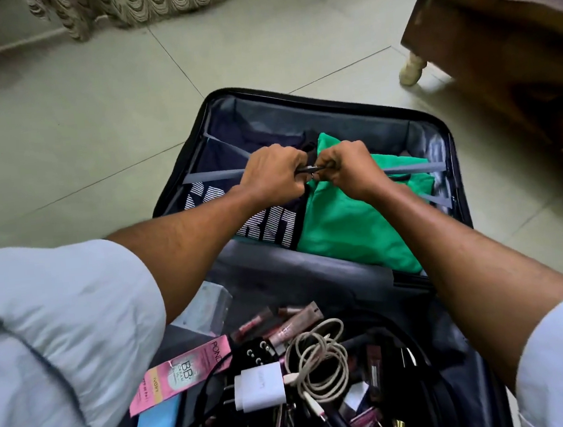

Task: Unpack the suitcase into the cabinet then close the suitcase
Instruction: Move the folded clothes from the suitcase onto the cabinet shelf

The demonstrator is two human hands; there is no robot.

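Open suitcase (433, 138) on floor (95, 127): two folded shirts side by side in far half, chargers, cables, cosmetics in near half; bed (496, 41) far right.

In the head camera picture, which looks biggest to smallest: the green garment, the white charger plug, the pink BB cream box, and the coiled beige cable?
1. Green garment, clearly largest.
2. Pink BB cream box and coiled beige cable: about alike, so unranked.
3. White charger plug, smallest, though it lies nearer the camera than the garment.
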